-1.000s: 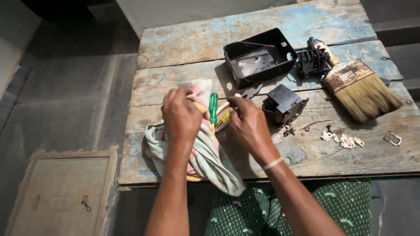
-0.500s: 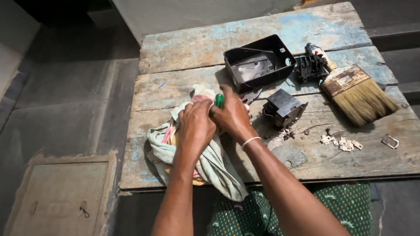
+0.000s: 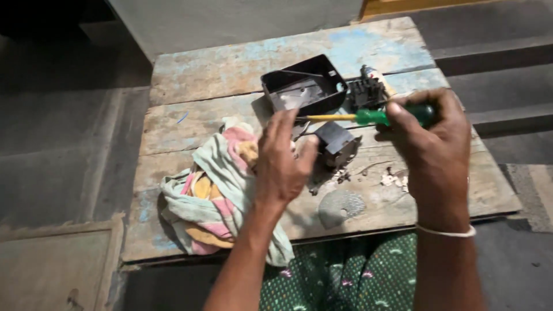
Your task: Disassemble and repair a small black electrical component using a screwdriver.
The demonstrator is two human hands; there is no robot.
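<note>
— Where was the screwdriver (image 3: 368, 117)?

— The right hand (image 3: 433, 138) had it, fingers wrapped tight around the green handle, the yellow shaft lying level and pointing toward the left hand (image 3: 282, 158). It was held just in front of the open black box (image 3: 302, 86), above the wooden table (image 3: 230, 75).

— And the left hand?

— It was half open, fingers raised and loosely spread, thumb apart. Whether it gripped anything could not be told; the palm faced away. The shaft's tip reached its fingertips.

— What lay around the black box?

— Just in front of it stood a small black block-shaped part (image 3: 336, 144), between the two hands. Beside the box, on the right hand's side, sat a dark mechanism (image 3: 366, 92) partly hidden behind the screwdriver. Well to the other side and nearer the person, a striped cloth (image 3: 216, 196) in pale green, pink and yellow lay bunched, touching the left wrist. Pale scraps (image 3: 394, 178) were scattered near the right hand.
</note>
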